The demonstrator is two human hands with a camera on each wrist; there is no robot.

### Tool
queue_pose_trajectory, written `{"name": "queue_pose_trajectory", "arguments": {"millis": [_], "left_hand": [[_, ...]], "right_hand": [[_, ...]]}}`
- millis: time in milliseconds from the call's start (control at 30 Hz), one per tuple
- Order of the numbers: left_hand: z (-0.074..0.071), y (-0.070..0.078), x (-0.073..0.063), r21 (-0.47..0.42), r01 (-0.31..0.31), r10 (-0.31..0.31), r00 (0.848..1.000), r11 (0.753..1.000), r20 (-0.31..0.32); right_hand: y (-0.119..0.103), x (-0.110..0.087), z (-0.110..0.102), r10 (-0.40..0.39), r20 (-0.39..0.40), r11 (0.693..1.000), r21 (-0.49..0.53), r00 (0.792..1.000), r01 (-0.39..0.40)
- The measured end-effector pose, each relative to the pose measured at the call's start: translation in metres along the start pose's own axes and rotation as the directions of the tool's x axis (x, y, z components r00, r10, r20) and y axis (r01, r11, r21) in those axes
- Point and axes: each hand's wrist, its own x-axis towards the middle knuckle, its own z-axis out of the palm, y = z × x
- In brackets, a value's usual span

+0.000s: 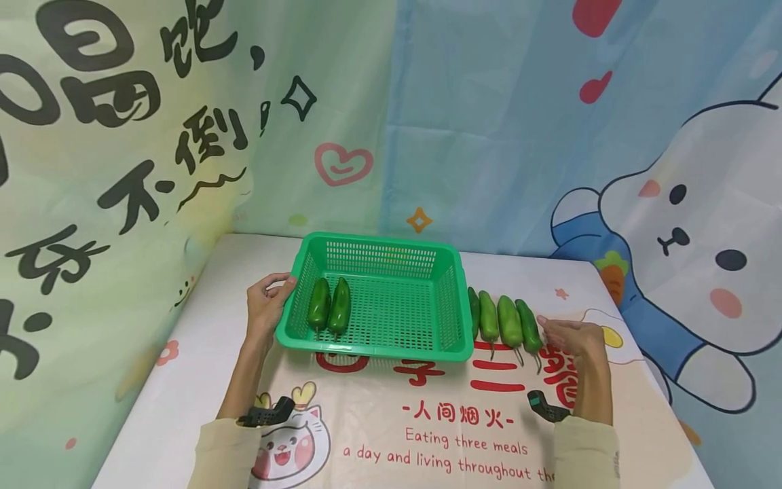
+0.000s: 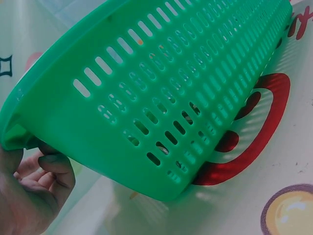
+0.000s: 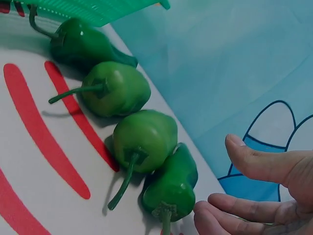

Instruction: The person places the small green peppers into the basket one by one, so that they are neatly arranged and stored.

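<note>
A green plastic basket (image 1: pixel 391 305) with slotted walls stands on the table, and two green peppers (image 1: pixel 319 304) lie side by side in its left end. My left hand (image 1: pixel 267 307) holds the basket's left rim; in the left wrist view the fingers (image 2: pixel 61 169) curl beneath that rim (image 2: pixel 19 117). To the basket's right, several green peppers form a row, stems toward me, the leftmost (image 1: pixel 474 311) partly hidden by the basket. My right hand (image 1: pixel 574 336) is beside the rightmost pepper (image 1: pixel 529 326), thumb and fingers apart, fingertips right at its side, nothing held.
The white table (image 1: pixel 177 401) carries a printed mat with red characters and English text (image 1: pixel 467 445). Behind it hang a green and blue printed curtain (image 1: pixel 489 170) and, on the right, a cartoon rabbit print (image 1: pixel 690 272).
</note>
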Motion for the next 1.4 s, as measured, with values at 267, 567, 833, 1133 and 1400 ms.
{"name": "queue_pose_trajectory", "arguments": {"millis": [267,567,833,1133,1400], "left_hand": [[0.0,0.0,0.0,0.009,-0.002,0.002,1.0,1.0,-0.01],[0.001,-0.001,0.001,0.0,-0.008,0.008,1.0,1.0,-0.009],[0.001,-0.001,0.0,0.0,-0.01,0.01,1.0,1.0,-0.01],[0.001,0.0,0.001,0.008,-0.001,0.001,1.0,1.0,-0.008],[0.001,-0.001,0.001,0.015,-0.003,0.003,1.0,1.0,-0.011]], "right_hand": [[0.005,0.016,0.001,0.024,0.0,0.999,-0.045,1.0,-0.024],[0.004,0.02,0.013,-0.009,0.015,0.999,-0.049,1.0,0.01],[-0.001,0.016,0.025,-0.032,-0.03,0.993,-0.11,0.999,0.029],[-0.003,0.015,0.033,-0.044,-0.107,0.986,-0.165,0.993,0.026],[-0.001,0.019,0.028,-0.044,-0.042,0.985,-0.166,0.998,0.036]]}}
